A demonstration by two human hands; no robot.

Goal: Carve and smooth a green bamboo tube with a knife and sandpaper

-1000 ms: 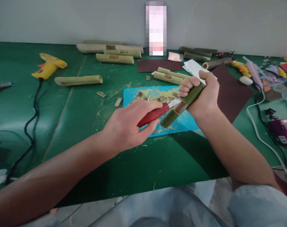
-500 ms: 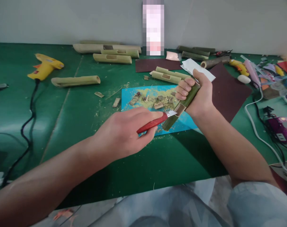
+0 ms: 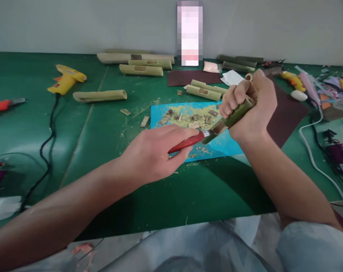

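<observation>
My left hand [image 3: 157,153] is closed round the red handle of a carving knife [image 3: 186,142]. The knife's blade end meets the cut-out opening of a green bamboo tube [image 3: 239,113], and the tip is hard to make out. Fingers wrapped round the tube's upper part, my right hand [image 3: 253,102] holds it tilted, its lower end towards the left. Underneath lies a blue mat [image 3: 225,149] strewn with bamboo shavings [image 3: 185,117] and small cut pieces. Just behind the mat are more bamboo tubes [image 3: 203,93], one with a rectangular opening.
A yellow glue gun [image 3: 66,79] with a black cord lies at left, near a bamboo tube [image 3: 100,96]. More tubes [image 3: 141,70] line the wall beside a blurred upright panel [image 3: 189,34]. Brown sheets [image 3: 287,113], a white cable [image 3: 309,147] and a purple power strip [image 3: 341,158] occupy the right.
My right hand has tipped the bamboo tube to a flatter angle, turning its upper end towards me. The knife's blade has moved into the opening. The whole view has shifted slightly left.
</observation>
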